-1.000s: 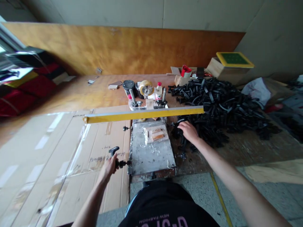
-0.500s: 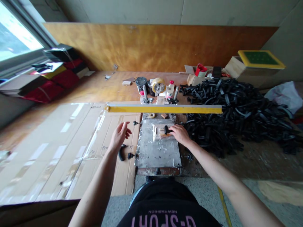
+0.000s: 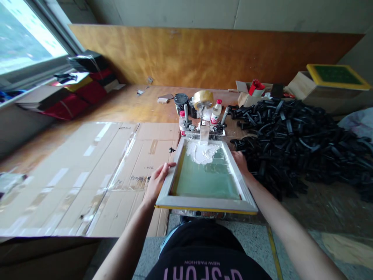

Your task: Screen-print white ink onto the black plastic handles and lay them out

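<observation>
Evidently, the screen frame [image 3: 205, 202] partly hides the right hand [image 3: 240, 160]

The bare left forearm [image 3: 128, 233] and bare right forearm [image 3: 282, 221] reach forward, converging from both sides of the body. The bare left hand [image 3: 157, 181] points its upper digits inward, wrist nearly straight. The bare right hand [image 3: 240, 160] sits slightly farther forward, its fingers partly hidden.
</observation>
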Motion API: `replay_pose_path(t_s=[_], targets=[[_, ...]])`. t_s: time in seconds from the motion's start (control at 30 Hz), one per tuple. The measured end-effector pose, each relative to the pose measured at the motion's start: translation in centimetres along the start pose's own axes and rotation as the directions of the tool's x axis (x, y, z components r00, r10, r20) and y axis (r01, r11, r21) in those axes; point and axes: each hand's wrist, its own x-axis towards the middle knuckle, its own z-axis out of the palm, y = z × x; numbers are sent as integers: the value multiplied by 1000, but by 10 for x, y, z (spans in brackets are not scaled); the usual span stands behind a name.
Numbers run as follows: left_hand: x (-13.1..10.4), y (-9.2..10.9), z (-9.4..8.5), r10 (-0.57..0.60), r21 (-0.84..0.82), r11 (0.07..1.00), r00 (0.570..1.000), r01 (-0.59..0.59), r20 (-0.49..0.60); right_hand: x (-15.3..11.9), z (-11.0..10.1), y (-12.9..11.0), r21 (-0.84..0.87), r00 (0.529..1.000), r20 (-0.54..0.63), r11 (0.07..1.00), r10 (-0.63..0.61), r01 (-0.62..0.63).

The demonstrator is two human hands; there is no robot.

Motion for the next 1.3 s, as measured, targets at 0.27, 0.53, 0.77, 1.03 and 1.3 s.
replay_pose_path(t_s=[0.27, 0.53, 0.77, 1.03, 1.3], targets=[[6, -88, 0, -122, 165, 978, 992, 126, -35, 90, -10, -77, -36, 972, -22, 972, -235, 234], [10, -104, -4, -149, 123, 981, 989, 151, -24, 37, -6, -96, 5, 803, 328, 851, -498, 526], [11, -103, -5, -170, 74, 982, 985, 171, -16, 34, -9, -86, 133, 812, 200, 836, -549, 532], [4, -78, -3, -205, 37, 978, 979, 205, -14, 41, -6, -85, 191, 858, 167, 869, -486, 456], [3, 4, -1, -75, -70, 995, 997, 75, 14, 117, -43, -45, 8, 996, -84, 999, -36, 37]])
